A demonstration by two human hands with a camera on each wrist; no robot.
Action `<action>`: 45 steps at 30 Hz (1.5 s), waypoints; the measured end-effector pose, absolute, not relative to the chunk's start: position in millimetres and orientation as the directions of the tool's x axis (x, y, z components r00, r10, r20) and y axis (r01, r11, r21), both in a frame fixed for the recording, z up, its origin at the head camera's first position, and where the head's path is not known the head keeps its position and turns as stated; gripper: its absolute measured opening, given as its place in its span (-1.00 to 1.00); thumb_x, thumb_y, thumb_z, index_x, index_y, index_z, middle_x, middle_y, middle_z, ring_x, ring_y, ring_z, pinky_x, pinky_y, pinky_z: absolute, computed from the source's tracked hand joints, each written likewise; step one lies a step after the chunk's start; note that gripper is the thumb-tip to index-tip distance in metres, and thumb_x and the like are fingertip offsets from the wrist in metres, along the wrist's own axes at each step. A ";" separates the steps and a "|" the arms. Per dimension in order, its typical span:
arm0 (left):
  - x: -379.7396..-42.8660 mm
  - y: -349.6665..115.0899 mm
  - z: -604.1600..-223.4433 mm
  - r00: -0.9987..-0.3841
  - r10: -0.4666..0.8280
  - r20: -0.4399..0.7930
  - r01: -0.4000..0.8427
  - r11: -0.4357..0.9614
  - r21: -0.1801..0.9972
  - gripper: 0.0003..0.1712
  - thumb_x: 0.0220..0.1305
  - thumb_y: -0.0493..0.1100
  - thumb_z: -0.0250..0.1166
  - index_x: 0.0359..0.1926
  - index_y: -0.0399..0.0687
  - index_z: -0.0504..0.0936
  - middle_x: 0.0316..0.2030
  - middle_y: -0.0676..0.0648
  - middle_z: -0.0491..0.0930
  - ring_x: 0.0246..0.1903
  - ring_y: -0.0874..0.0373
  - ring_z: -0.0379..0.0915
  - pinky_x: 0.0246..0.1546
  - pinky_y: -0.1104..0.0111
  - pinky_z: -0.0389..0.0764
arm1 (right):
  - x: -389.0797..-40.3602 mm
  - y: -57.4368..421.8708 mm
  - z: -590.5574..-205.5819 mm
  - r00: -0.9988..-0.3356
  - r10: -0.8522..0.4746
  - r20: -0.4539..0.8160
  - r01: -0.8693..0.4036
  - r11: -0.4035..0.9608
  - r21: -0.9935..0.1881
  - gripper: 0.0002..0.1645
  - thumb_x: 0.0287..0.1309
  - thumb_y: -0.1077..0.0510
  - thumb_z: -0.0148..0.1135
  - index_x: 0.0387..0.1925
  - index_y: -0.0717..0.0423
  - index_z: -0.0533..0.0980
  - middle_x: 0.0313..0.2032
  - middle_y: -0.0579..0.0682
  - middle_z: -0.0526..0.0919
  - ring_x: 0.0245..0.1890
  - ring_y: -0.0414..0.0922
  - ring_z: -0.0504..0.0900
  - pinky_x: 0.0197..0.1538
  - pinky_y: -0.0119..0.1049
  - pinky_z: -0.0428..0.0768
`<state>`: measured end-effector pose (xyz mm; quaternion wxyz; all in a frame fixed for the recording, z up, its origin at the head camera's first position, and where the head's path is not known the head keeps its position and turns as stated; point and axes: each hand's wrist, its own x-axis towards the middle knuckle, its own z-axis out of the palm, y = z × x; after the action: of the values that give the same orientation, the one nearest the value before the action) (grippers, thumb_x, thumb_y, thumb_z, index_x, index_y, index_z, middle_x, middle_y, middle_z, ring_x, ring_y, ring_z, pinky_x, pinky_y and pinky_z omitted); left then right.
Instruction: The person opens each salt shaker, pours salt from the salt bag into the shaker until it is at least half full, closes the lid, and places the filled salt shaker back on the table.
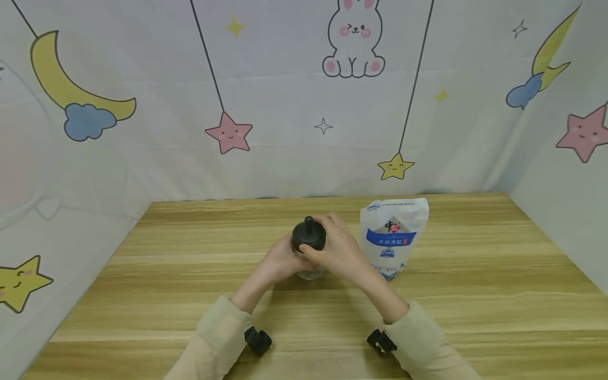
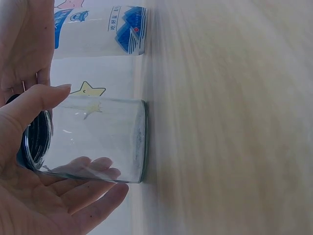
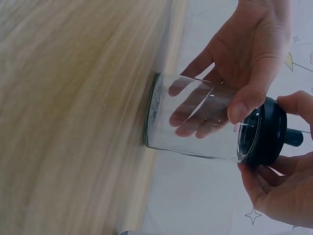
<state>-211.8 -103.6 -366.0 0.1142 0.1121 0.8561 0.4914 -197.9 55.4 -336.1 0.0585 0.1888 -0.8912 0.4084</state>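
A clear glass jar [image 1: 310, 274] with a black knobbed lid [image 1: 309, 235] stands upright on the wooden table. Round its upper body curls my left hand [image 1: 279, 260], thumb on the near side and fingers behind the glass. My right hand [image 1: 340, 249] grips the rim of the lid from the other side. The right wrist view shows the lid [image 3: 270, 132] seated on the jar's mouth and a little whitish residue at the glass base. To the right of the jar, a white and blue salt bag [image 1: 392, 232] stands upright, apart from my hands.
The wooden table [image 1: 475, 295] stretches out on all sides of the jar. Behind it hangs a white cloth [image 1: 285, 95] printed with stars, moons and a rabbit, and the cloth also runs along both sides. A black wrist device [image 1: 258, 340] sits at each sleeve cuff.
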 end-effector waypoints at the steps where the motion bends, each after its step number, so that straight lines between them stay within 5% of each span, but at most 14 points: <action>1: -211.8 -103.5 -366.1 -0.948 0.305 -0.087 0.079 0.494 0.866 -0.17 0.05 -0.04 0.46 0.34 -0.03 0.34 0.28 -0.19 0.41 0.27 -0.19 0.32 0.18 -0.13 0.42 | -198.0 55.6 -336.0 -0.921 -0.293 0.256 -0.386 0.595 -0.706 -0.27 0.06 0.01 0.39 0.23 0.19 0.39 0.12 0.09 0.44 0.15 0.02 0.45 0.16 -0.04 0.54; 14: -212.9 -104.6 -367.0 -0.937 0.347 -0.048 0.125 0.462 0.878 -0.19 0.08 -0.09 0.42 0.36 -0.03 0.32 0.19 -0.19 0.50 0.14 -0.10 0.47 0.08 0.02 0.53 | -197.4 53.3 -333.0 -0.951 -0.224 0.213 -0.306 0.591 -0.746 -0.07 -0.04 -0.06 0.48 0.31 0.18 0.29 0.16 0.12 0.44 0.18 0.04 0.42 0.25 0.00 0.44; 20: -211.1 -104.1 -365.7 -0.938 0.342 -0.057 0.113 0.457 0.882 -0.23 0.07 -0.12 0.43 0.31 -0.05 0.36 0.13 -0.17 0.54 0.07 -0.06 0.50 0.04 0.05 0.55 | -196.6 52.8 -332.3 -0.954 -0.214 0.211 -0.299 0.608 -0.735 -0.16 -0.06 -0.08 0.49 0.22 0.15 0.38 0.11 0.11 0.46 0.15 0.03 0.43 0.23 -0.01 0.45; 45: -212.3 -102.8 -369.1 -0.955 0.286 -0.082 0.078 0.507 0.859 -0.17 0.02 -0.07 0.46 0.33 -0.02 0.35 0.23 -0.18 0.47 0.23 -0.16 0.38 0.13 -0.08 0.47 | -196.2 57.1 -331.6 -0.929 -0.301 0.217 -0.364 0.620 -0.695 -0.18 0.05 -0.05 0.41 0.29 0.17 0.35 0.14 0.09 0.44 0.18 0.03 0.46 0.18 -0.01 0.51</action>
<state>-212.3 -102.8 -369.1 0.1070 0.1056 0.8614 0.4852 -196.2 57.1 -331.6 0.0395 0.1849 -0.8992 0.3946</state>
